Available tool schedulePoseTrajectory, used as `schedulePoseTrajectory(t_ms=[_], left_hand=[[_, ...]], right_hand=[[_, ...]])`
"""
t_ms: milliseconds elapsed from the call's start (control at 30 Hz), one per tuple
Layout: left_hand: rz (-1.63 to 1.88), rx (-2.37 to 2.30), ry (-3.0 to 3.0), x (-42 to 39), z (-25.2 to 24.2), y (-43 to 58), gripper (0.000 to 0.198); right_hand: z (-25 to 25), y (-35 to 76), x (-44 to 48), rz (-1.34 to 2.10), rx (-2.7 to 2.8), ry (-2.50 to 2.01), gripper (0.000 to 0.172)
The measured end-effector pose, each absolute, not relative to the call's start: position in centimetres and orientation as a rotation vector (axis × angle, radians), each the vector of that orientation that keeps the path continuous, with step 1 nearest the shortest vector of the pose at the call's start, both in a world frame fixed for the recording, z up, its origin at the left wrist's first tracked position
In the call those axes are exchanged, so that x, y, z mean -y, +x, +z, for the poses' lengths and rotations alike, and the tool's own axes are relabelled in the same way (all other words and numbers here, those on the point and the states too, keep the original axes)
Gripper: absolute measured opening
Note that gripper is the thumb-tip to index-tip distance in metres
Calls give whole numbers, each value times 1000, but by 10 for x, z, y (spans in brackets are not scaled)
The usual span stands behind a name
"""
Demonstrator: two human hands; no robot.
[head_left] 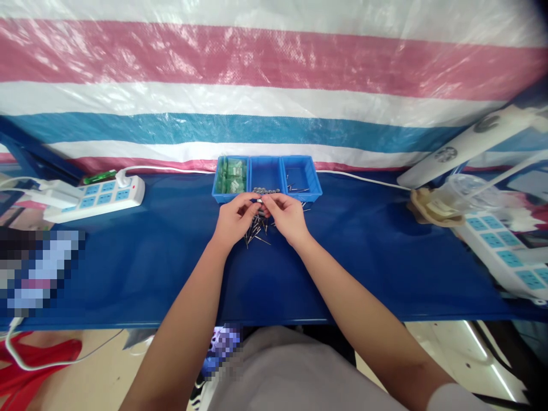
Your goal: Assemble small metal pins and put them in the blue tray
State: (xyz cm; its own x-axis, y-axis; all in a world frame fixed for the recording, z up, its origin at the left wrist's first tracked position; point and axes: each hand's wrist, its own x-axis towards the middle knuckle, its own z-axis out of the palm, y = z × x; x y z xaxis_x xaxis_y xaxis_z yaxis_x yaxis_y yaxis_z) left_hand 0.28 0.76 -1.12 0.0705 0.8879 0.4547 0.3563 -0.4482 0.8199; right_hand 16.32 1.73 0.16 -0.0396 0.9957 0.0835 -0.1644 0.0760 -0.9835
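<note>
My left hand (238,218) and my right hand (286,215) meet in front of the blue bins, their fingers closed together around something small and whitish that I cannot make out. Below and between them lies a loose pile of thin metal pins (256,229) on the blue table. Just behind the fingers, the middle blue bin (266,170) has a row of small round metal parts (266,190) at its front. Green-wrapped clear pieces (234,176) fill the left bin. In the right bin (303,171) lie a few thin pins.
A white power strip (107,197) stands at the left, near a pixelated device (45,268). At the right are another power strip (499,245), a plastic cup (464,194) and a white tube (454,151). A white cable crosses behind the bins.
</note>
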Motion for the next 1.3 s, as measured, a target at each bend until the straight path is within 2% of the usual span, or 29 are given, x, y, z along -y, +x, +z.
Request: schedulePoseTrajectory(t_ms=[467, 800, 1133, 1300], left_hand=[[1323, -1323, 1842, -8, -11, 2, 25], [1326, -1317, 1862, -9, -11, 2, 21], [1332, -1277, 1837, -7, -11, 1, 30], [1336, -1288, 1858, -8, -10, 2, 22]], right_hand=[[2, 162, -15, 1237, 1209, -983, 37], [3, 161, -15, 1282, 1171, -1026, 43], [5, 161, -14, 1286, 1126, -1026, 41], [7, 161, -14, 1325, 1102, -1027, 42]])
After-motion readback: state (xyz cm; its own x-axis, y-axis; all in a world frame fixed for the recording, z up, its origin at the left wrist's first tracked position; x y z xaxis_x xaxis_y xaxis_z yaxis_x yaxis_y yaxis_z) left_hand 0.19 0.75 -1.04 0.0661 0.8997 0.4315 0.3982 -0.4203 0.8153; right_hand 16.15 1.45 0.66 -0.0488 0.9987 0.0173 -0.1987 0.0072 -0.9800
